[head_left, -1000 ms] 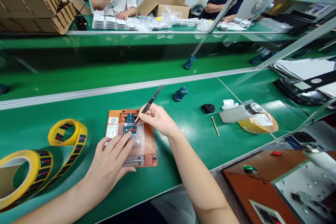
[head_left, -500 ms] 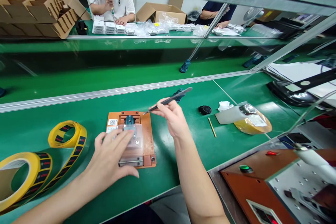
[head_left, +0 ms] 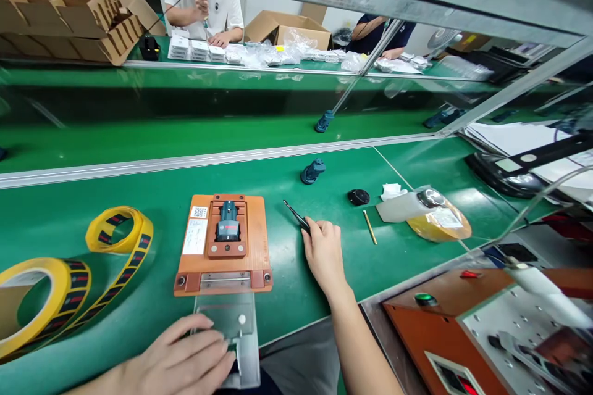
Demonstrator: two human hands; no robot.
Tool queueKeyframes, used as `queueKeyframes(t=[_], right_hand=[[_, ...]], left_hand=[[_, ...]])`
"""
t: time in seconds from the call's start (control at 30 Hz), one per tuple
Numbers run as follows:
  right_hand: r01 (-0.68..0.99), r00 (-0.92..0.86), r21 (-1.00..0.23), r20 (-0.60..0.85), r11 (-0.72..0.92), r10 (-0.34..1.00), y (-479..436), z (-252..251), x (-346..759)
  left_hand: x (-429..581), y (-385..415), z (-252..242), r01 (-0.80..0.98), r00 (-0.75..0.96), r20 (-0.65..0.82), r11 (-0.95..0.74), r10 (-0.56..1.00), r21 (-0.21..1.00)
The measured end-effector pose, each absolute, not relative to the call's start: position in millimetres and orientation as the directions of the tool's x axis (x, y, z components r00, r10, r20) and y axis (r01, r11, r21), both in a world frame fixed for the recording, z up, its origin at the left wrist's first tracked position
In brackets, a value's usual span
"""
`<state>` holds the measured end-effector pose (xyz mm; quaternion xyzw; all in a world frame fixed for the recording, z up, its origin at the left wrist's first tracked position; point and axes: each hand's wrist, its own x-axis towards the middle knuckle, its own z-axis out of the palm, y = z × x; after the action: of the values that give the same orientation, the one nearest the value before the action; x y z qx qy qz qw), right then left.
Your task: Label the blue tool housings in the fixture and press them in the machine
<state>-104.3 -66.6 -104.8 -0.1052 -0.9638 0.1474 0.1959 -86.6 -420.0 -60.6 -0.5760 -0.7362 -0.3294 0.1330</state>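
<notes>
An orange fixture [head_left: 259, 241] lies on the green bench with a small dark teal part [head_left: 228, 222] seated in its recess. The clear cover plate [head_left: 227, 321] is swung down toward me, off the fixture. My left hand [head_left: 180, 361] lies flat on that cover, fingers stretched out. To the right of the fixture, my right hand [head_left: 324, 253] rests on the bench, closed around black tweezers [head_left: 296, 217] whose tips point up and left.
Yellow tape rolls [head_left: 118, 234] sit at the left. Behind the fixture are a teal part [head_left: 313, 171], a black cap [head_left: 358, 197], a thin stick [head_left: 369, 226] and a lying bottle [head_left: 424, 213]. An orange machine with buttons [head_left: 445, 315] is at the right. Other people work across the conveyor.
My left hand has swung the clear cover off the fixture toward me, baring the teal part. My right hand came down from above the fixture to the bench with the tweezers.
</notes>
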Motion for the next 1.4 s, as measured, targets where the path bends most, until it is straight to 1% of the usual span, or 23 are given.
queueKeyframes(t=[0.03, 0.07, 0.1, 0.13, 0.2, 0.23, 0.27, 0.3, 0.4, 0.53, 0.7, 0.8, 0.93, 1.03, 1.07, 1.13, 1.2, 1.23, 1.27, 1.33, 1.37, 1.4], right_hand=[[0.144, -0.894, -0.330, 0.360, 0.933, 0.266, -69.6, -102.3, -104.8], [0.123, -0.892, -0.355, 0.369, 0.927, 0.260, -75.1, -97.4, -106.2], [0.068, -0.902, -0.397, 0.367, 0.915, 0.227, -83.0, -90.8, -108.5], [-0.018, -0.922, -0.452, 0.352, 0.892, 0.160, -92.6, -83.2, -111.7], [-0.218, -0.955, -0.571, 0.290, 0.791, -0.054, -114.1, -69.2, -120.0], [-0.288, -0.954, -0.626, 0.255, 0.725, -0.159, -124.1, -64.2, -124.7], [-0.327, -0.945, -0.670, 0.224, 0.667, -0.238, -132.4, -61.3, -129.5], [-0.339, -0.938, -0.702, 0.202, 0.627, -0.282, -138.5, -60.4, -134.3], [-0.316, -0.941, -0.735, 0.164, 0.600, -0.295, -144.2, -65.3, -147.6], [-0.305, -0.948, -0.714, 0.164, 0.631, -0.272, -139.1, -69.8, -159.6], [-0.379, -0.909, -0.711, 0.164, 0.592, -0.384, -142.6, -67.0, -158.6], [-0.341, -0.927, -0.729, 0.155, 0.593, -0.342, -146.2, -68.4, -160.8], [-0.284, -0.952, -0.749, 0.146, 0.599, -0.269, -149.0, -64.5, -175.2], [-0.173, -0.985, -0.798, 0.139, 0.577, -0.103, -155.4, -55.1, -181.4], [-0.146, -0.989, -0.793, 0.138, 0.592, -0.059, -159.4, -51.8, -181.3], [-0.127, -0.989, -0.720, 0.148, 0.682, -0.028, -169.7, -45.8, -179.2], [-0.136, -0.985, -0.599, 0.164, 0.790, -0.045, -180.5, -39.6, -176.1], [-0.132, -0.983, -0.557, 0.180, 0.820, -0.035, -184.8, -35.6, -174.3], [-0.127, -0.979, -0.545, 0.202, 0.829, -0.017, -187.9, -30.6, -172.1], [-0.135, -0.971, -0.584, 0.239, 0.800, 0.011, -190.6, -17.4, -164.9], [-0.148, -0.969, -0.617, 0.247, 0.773, 0.012, -190.5, -9.5, -159.5], [-0.166, -0.968, -0.647, 0.251, 0.744, 0.002, -189.8, -1.1, -153.0]], left_hand=[[-83.2, -421.5, -64.8, 0.936, -0.291, 0.526, 0.125, 0.799, 0.328], [-82.3, -421.3, -68.0, 0.941, -0.276, 0.506, 0.122, 0.817, 0.315], [-83.3, -419.7, -70.1, 0.946, -0.263, 0.511, 0.116, 0.818, 0.303], [-85.8, -417.2, -71.0, 0.950, -0.253, 0.528, 0.105, 0.810, 0.293], [-92.6, -410.8, -69.6, 0.948, -0.252, 0.538, 0.095, 0.804, 0.303], [-95.9, -407.8, -68.2, 0.943, -0.261, 0.524, 0.099, 0.810, 0.316], [-98.9, -405.5, -66.8, 0.939, -0.269, 0.504, 0.105, 0.821, 0.329], [-101.1, -404.0, -66.0, 0.936, -0.264, 0.486, 0.100, 0.833, 0.337], [-103.9, -404.1, -68.0, 0.935, -0.240, 0.499, 0.062, 0.833, 0.348], [-102.9, -406.1, -74.6, 0.935, -0.219, 0.496, 0.035, 0.840, 0.354], [-102.7, -400.5, -81.6, 0.949, -0.217, 0.554, 0.041, 0.804, 0.311], [-102.0, -397.6, -84.9, 0.956, -0.213, 0.584, 0.045, 0.783, 0.289], [-102.9, -395.6, -81.2, 0.948, -0.222, 0.601, 0.025, 0.768, 0.318], [-106.3, -393.0, -72.0, 0.949, -0.214, 0.624, 0.008, 0.752, 0.315], [-107.6, -392.1, -68.1, 0.950, -0.210, 0.639, 0.001, 0.740, 0.312], [-110.7, -390.3, -59.6, 0.946, -0.209, 0.679, -0.031, 0.704, 0.322], [-115.4, -388.4, -49.6, 0.932, -0.236, 0.724, -0.062, 0.648, 0.358], [-119.3, -386.9, -43.7, 0.918, -0.285, 0.734, -0.044, 0.617, 0.393], [-124.7, -385.0, -37.3, 0.899, -0.364, 0.735, 0.008, 0.572, 0.438], [-140.3, -379.2, -22.3, 0.804, -0.584, 0.699, 0.174, 0.412, 0.569], [-150.2, -375.4, -14.1, 0.709, -0.703, 0.643, 0.238, 0.304, 0.664], [-160.7, -371.1, -5.7, 0.591, -0.807, 0.555, 0.244, 0.205, 0.769]])
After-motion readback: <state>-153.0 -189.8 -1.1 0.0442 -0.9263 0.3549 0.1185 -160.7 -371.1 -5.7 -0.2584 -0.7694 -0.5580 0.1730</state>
